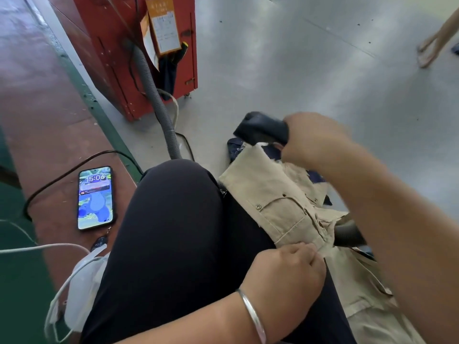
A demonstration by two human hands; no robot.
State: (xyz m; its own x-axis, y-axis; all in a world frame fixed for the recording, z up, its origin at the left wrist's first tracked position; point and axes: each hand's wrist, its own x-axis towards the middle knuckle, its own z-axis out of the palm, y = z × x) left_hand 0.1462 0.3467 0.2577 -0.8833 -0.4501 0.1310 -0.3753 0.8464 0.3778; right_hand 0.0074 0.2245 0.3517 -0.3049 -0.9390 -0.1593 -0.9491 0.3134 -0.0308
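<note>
Beige garment [285,202] lies draped over the lap, its long axis running away from the body. Nearest, the left hand [285,271] pinches its seam with curled fingers. At the far edge, the right hand [315,140] grips a dark handheld tool [260,127].

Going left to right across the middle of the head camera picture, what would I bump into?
Phone → dark-trousered knee → beige garment → right forearm.
</note>
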